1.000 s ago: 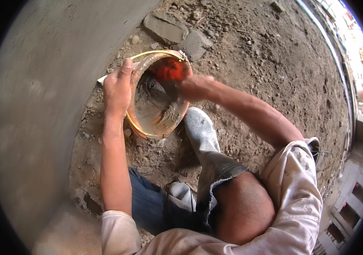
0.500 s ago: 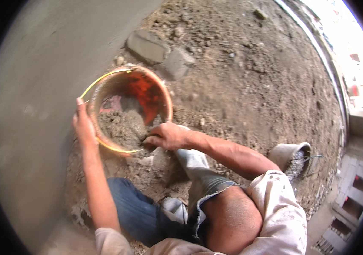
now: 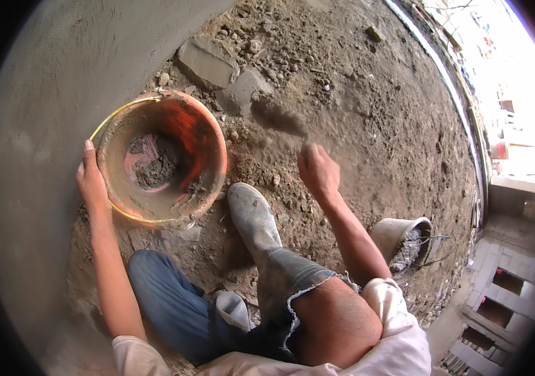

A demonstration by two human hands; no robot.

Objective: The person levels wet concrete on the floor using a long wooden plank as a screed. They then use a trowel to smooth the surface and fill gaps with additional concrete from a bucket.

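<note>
An orange bucket (image 3: 217, 147), smeared with grey mortar, stands beside the wall with its mouth facing me. Some wet mortar (image 3: 158, 170) lies in its bottom, next to a pinkish bare patch. My left hand (image 3: 94, 178) is closed on the bucket's left rim, where the yellow wire handle (image 3: 112, 120) runs. Right of the bucket, above the soil, my right hand (image 3: 319, 170) is closed around the handle of what looks like a trowel (image 3: 278, 118). Its blade is blurred by motion and looks coated with mortar.
A plastered grey wall (image 3: 42, 138) rises on the left. Flat stone-like slabs (image 3: 208, 62) lie beyond the bucket. My booted foot (image 3: 252, 210) is planted close to the bucket. At right, a tipped pail (image 3: 393, 235) holds grey material. Loose soil and pebbles cover the ground.
My right hand has swung from the bucket's near right rim out to the right and away, carrying the trowel. Less mortar shows in the bucket, which appears farther left in view.
</note>
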